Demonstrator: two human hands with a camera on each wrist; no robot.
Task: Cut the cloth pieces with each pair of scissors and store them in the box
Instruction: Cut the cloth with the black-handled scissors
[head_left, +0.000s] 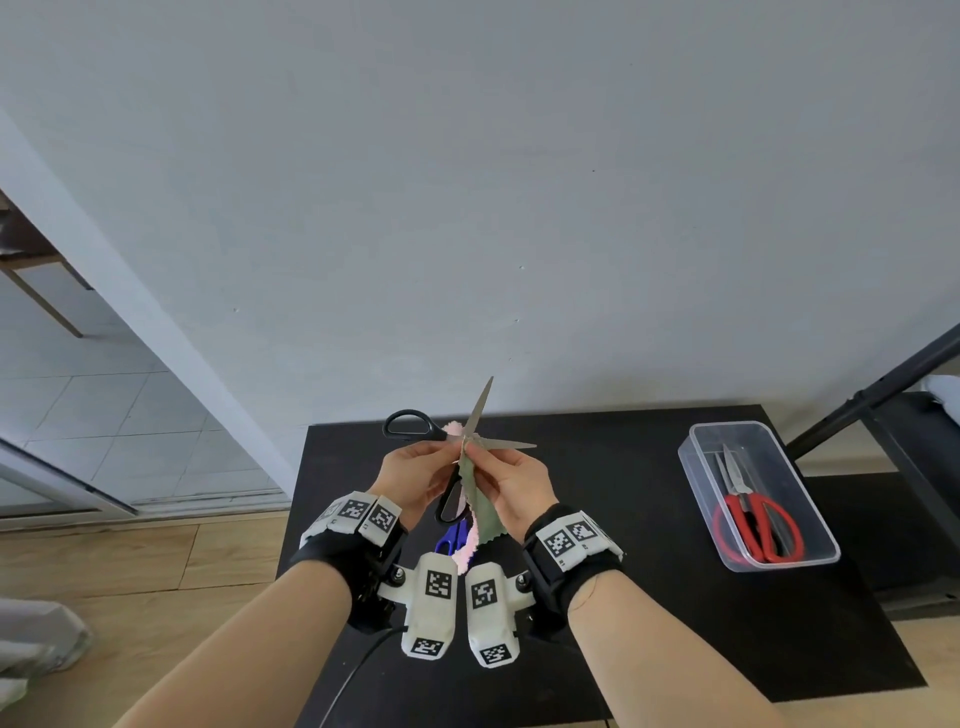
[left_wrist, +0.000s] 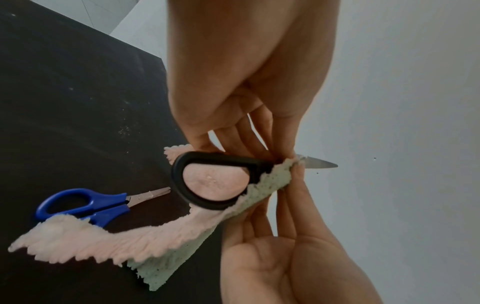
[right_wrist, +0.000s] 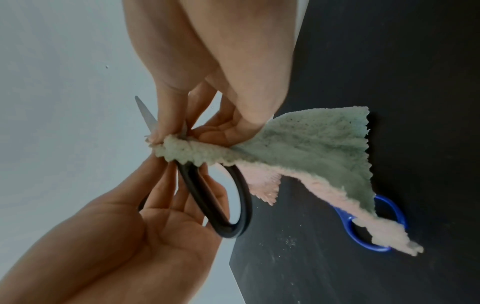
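Cut line hidden behind bunched fingertips; blue scissors (left_wrist: 85, 205) half covered by cloth, tips cut off in right wrist view. Left hand (head_left: 415, 480) fingers curled, pinching green-and-pink cloth piece (right_wrist: 306, 148) at the pivot of black-handled scissors (head_left: 441, 447); probably also steadying a handle loop, hard to tell. Right hand (head_left: 519, 486) thumb and fingers pinched on same cloth edge. Blades spread wide, pointing up and right, cloth in the crotch, hanging down above black table (head_left: 623, 519). Red scissors (head_left: 756, 519) inside clear plastic box (head_left: 691, 467), well apart to the right.
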